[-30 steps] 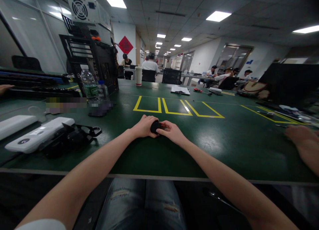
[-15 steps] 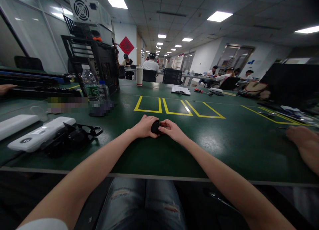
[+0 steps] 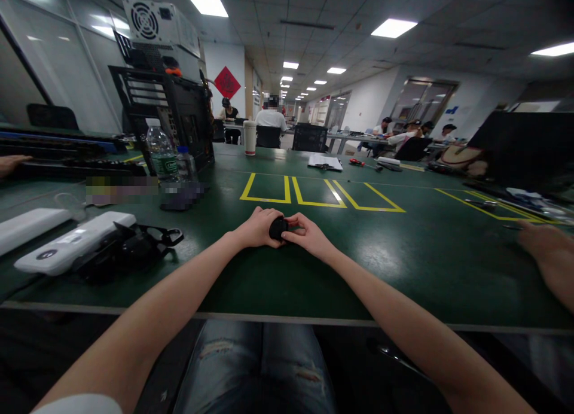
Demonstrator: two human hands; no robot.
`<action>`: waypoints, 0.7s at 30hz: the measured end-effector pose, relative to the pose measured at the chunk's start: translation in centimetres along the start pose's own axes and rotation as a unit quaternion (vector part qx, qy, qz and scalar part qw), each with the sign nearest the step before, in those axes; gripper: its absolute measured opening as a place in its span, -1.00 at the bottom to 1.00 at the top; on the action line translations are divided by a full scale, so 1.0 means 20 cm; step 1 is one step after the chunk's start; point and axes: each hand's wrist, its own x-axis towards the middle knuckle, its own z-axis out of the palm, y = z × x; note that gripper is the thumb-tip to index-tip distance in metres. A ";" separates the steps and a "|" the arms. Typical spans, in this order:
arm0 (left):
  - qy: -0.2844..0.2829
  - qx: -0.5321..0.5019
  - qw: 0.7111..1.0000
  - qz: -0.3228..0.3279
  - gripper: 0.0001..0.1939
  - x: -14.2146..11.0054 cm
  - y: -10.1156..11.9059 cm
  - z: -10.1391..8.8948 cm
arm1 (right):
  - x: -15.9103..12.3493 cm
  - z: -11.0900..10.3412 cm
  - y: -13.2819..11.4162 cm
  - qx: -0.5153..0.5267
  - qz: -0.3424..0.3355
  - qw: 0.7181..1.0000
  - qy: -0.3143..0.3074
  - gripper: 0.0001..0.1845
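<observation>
A small round black object (image 3: 278, 228) rests between my two hands on the green table (image 3: 403, 264), in front of the yellow taped rectangles (image 3: 314, 194). My left hand (image 3: 258, 227) curls round its left side with the fingers closed. My right hand (image 3: 307, 234) pinches its right side with thumb and fingertips. Most of the object is hidden by my fingers, so I cannot make out what it is.
At left lie two white flat devices (image 3: 74, 240), a black strap bundle (image 3: 134, 246), water bottles (image 3: 162, 154) and an open black computer case (image 3: 174, 118). Another person's hand (image 3: 549, 261) rests at the right edge. A clipboard (image 3: 325, 162) and white cup (image 3: 250, 137) stand further back.
My hands have stayed on the black object with barely any movement. The other person's hand at the right has shifted slightly.
</observation>
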 end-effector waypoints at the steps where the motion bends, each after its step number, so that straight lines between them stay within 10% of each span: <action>1: 0.001 0.000 1.000 0.000 -0.43 0.00 0.00 0.00 | 0.00 0.00 0.00 -0.003 0.001 1.000 0.006 -0.69; 21: 0.011 -0.004 1.000 0.007 -0.43 0.00 -0.02 0.01 | 0.00 -0.01 -0.03 0.003 0.000 1.000 -0.007 -0.75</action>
